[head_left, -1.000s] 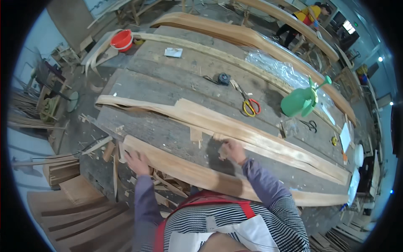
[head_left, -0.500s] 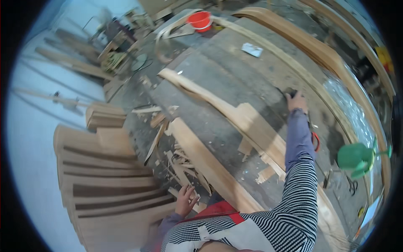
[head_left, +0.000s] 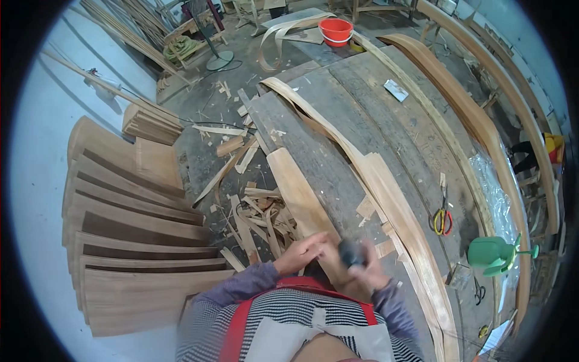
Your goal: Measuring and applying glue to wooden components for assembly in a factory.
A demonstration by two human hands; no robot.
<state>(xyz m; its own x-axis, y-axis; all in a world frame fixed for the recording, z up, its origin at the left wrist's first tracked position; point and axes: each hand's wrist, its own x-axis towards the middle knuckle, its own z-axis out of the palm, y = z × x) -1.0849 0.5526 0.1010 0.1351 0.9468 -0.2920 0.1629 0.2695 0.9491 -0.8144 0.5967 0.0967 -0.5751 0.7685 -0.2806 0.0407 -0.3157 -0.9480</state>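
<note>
The right hand (head_left: 373,273) grips a dark tape measure (head_left: 351,253), over the edge of a long board (head_left: 298,194) on the counter (head_left: 318,170). The tape measure is blurred, so which way it points is unclear. The left hand (head_left: 300,254) is just beside it, fingers toward the right; whether they pinch something, I cannot tell. The board runs from upper left to lower right, its near end hidden.

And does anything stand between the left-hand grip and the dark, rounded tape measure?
Nothing visible does. Only a small gap separates the left-hand grip from the dark, rounded tape measure, blurred in the right-hand grip; the long, pale, flat wooden board shows beneath that gap.
</note>
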